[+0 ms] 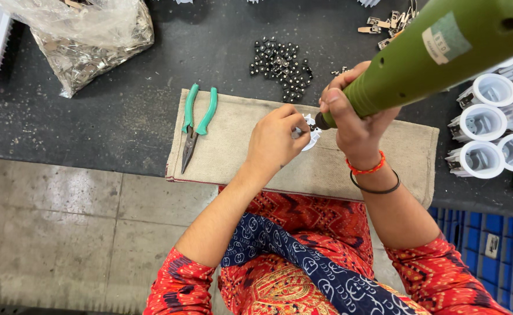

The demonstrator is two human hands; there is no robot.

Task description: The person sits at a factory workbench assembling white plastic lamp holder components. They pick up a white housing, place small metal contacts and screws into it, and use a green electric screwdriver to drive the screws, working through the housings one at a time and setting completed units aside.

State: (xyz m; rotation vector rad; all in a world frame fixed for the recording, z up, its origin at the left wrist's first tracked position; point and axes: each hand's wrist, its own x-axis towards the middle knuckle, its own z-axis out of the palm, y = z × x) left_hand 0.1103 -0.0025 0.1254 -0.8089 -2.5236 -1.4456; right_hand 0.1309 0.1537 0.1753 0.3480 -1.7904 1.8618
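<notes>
My left hand (277, 137) pinches a small white plastic part (313, 135) and holds it down on a beige cloth pad (239, 140). My right hand (355, 119) grips a green electric screwdriver (437, 52) around its lower end. The tool's dark tip touches the white part between my two hands. The screwdriver's body rises toward the camera at the upper right and hides part of the table behind it.
Green-handled pliers (195, 125) lie on the pad's left side. A pile of small black screws (280, 64) sits behind the pad. White cylindrical housings (489, 125) stand at the right, a plastic bag of metal parts (87, 41) at the back left, metal clips (387, 26) at the top.
</notes>
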